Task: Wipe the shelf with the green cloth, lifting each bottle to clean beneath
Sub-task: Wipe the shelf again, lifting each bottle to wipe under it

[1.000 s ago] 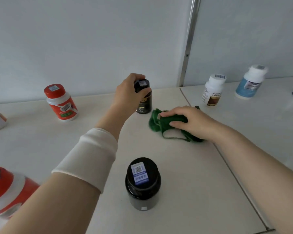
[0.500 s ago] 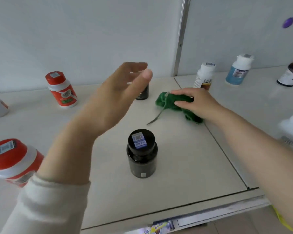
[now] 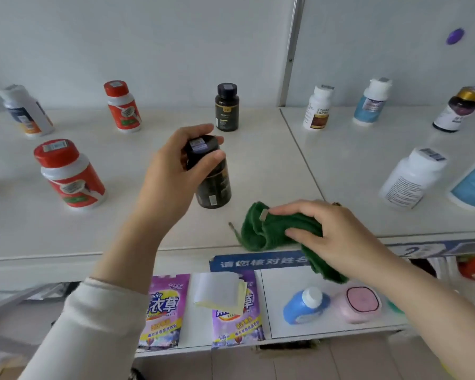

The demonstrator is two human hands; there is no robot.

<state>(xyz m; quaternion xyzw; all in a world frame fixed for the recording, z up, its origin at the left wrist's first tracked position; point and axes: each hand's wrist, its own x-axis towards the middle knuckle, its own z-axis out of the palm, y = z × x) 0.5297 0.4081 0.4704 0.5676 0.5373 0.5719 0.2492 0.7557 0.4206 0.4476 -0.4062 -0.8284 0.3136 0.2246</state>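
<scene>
Left hand point(image 3: 173, 174) moved onto black bottle point(image 3: 214, 187), gripping it; right hand point(image 3: 332, 231) clutches green cloth point(image 3: 261, 231) at shelf point(image 3: 258, 160) edge; red-capped bottle point(image 3: 69, 176) nearby.

Single head-worn wide-angle cam, looking fwd and down onto the shelf point(image 3: 258, 165) from near, w/ the wall point(image 3: 148, 37) across the top. Left arm point(image 3: 99, 311) and right arm point(image 3: 436, 311) enter from the bottom corners, lower shelf point(image 3: 274, 319) below the front lip. Frame edges look bent and soft, prob. the wide lens.
</scene>
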